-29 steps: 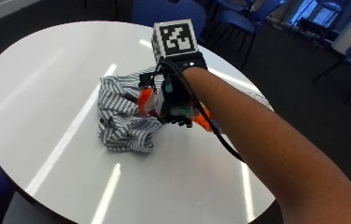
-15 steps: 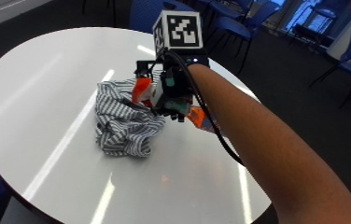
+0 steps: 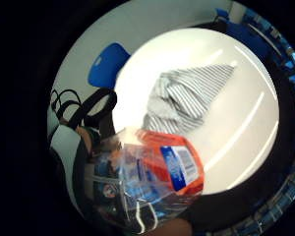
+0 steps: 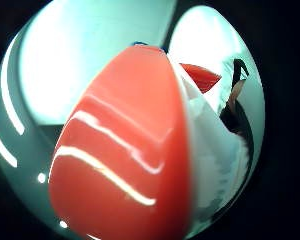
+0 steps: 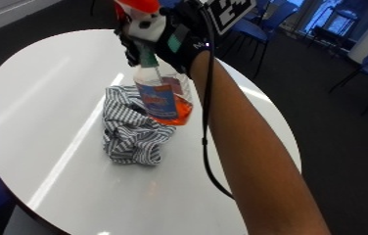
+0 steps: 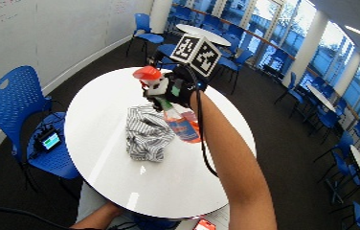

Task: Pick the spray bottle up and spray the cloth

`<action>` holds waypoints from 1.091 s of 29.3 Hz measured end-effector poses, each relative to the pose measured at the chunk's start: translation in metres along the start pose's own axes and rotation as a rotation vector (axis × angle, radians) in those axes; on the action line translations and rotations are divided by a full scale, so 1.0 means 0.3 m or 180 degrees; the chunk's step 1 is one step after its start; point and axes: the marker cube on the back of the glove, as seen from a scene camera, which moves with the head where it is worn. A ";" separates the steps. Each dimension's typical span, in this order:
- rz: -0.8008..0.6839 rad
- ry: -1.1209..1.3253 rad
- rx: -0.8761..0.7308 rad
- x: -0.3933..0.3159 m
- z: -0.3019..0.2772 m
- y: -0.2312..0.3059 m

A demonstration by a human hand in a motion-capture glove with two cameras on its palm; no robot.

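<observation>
Spray bottle point(image 5: 161, 93) lifted clear of the desk point(image 5: 47, 98), above the cloth point(image 5: 132, 128).
The gloved right hand point(image 5: 177, 36) has its grip wrapped round the bottle's neck under the orange spray head, the bottle hanging tilted with orange liquid in its base. The striped cloth lies crumpled near the middle of the round white desk, just below and left of the bottle. A blue chair point(image 6: 17, 103) stands left of the desk.
</observation>
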 end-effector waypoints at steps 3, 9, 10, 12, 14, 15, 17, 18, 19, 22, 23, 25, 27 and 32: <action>-0.0481 -0.0529 0.0589 -0.100 -0.037 0.003; -0.1121 -0.1722 0.1549 -0.255 -0.030 -0.041; -0.1139 -0.1888 0.1644 -0.266 -0.021 -0.049; -0.1120 -0.2177 0.1796 -0.276 -0.002 -0.071; -0.1072 -0.2382 0.1867 -0.280 0.022 -0.097; -0.1047 -0.2445 0.1866 -0.282 0.035 -0.112; -0.0981 -0.2487 0.1831 -0.283 0.068 -0.147; -0.0938 -0.2470 0.1818 -0.281 0.086 -0.166; -0.0891 -0.2434 0.1818 -0.277 0.104 -0.185; -0.0740 -0.2298 0.1865 -0.249 0.147 -0.232; -0.0692 -0.2259 0.1882 -0.233 0.160 -0.246; -0.0619 -0.2196 0.1905 -0.203 0.181 -0.265; -0.0582 -0.2135 0.1920 -0.181 0.190 -0.272; -0.0562 -0.1966 0.1918 -0.156 0.179 -0.271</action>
